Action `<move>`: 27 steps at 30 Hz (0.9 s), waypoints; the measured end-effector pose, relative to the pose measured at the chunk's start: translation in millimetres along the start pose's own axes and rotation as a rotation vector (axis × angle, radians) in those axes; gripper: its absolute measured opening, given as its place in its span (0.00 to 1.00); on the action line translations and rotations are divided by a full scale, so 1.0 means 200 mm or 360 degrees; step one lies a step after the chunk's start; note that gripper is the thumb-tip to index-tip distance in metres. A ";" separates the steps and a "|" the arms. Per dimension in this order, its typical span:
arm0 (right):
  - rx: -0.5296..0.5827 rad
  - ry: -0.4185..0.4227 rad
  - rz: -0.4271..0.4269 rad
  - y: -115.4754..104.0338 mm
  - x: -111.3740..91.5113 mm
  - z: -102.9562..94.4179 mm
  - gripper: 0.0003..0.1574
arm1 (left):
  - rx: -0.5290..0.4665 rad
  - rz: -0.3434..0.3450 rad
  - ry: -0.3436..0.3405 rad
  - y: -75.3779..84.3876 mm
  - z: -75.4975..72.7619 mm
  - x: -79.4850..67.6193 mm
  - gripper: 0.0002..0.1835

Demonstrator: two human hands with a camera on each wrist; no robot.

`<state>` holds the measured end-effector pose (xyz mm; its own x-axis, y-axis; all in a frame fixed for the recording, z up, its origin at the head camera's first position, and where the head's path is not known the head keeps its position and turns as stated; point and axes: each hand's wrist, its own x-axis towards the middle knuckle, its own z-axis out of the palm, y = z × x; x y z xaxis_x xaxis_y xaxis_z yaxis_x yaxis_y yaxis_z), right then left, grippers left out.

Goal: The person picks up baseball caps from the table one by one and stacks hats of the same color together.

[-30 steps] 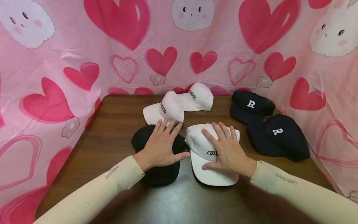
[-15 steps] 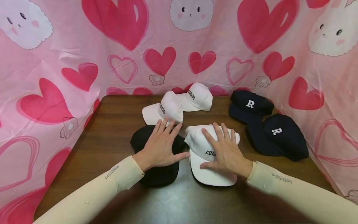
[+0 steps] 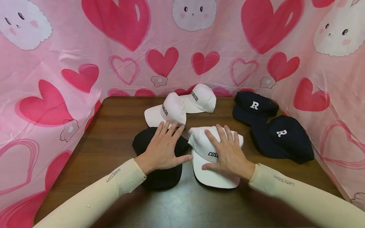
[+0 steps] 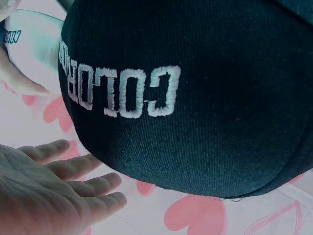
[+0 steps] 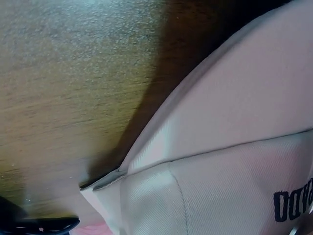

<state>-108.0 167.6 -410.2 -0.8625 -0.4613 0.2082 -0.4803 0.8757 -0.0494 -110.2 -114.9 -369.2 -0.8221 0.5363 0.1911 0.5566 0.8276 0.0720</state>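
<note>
In the head view my left hand (image 3: pixel 163 148) is spread over a black cap (image 3: pixel 165 180), fingers straight. White "COLOR" lettering shows on this black cap (image 4: pixel 220 117) in the left wrist view, where the left hand (image 4: pixel 54 191) lies by the crown; whether it touches cannot be told. To the right, my right hand (image 3: pixel 229 153) lies spread over a white cap (image 3: pixel 205 175) with dark lettering, thumb above the brim. The right wrist view shows the brim and front of that white cap (image 5: pixel 220 117), but no fingers clearly. Both brims face me.
Two white caps, a nearer one (image 3: pixel 175 107) and a farther one (image 3: pixel 205 98), stand behind. Two dark "R" caps, one (image 3: pixel 255 107) behind the other (image 3: pixel 293 139), lie at the right. A pink heart-patterned cloth (image 3: pixel 188 41) surrounds the brown table (image 3: pixel 114 126).
My right hand and forearm have shifted slightly left over the white cap. The left hand holds its place over the black cap. The head view has turned a little.
</note>
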 end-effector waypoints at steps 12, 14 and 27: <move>0.0027 -0.0041 0.0013 -0.01 0.02 0.00 0.82 | -0.0002 0.0000 0.0016 0.00 0.00 0.00 0.58; 0.0032 -0.0041 0.0016 -0.01 0.02 -0.01 0.81 | -0.0007 -0.0003 0.0017 0.00 0.00 0.00 0.58; 0.0097 0.0086 0.0009 -0.01 0.01 -0.06 0.77 | -0.0013 -0.0014 0.0040 -0.04 0.00 -0.02 0.58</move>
<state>-107.2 166.8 -397.0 -0.8562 -0.4466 0.2600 -0.4856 0.8673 -0.1096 -111.9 -122.9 -369.8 -0.8236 0.5249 0.2148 0.5507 0.8307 0.0818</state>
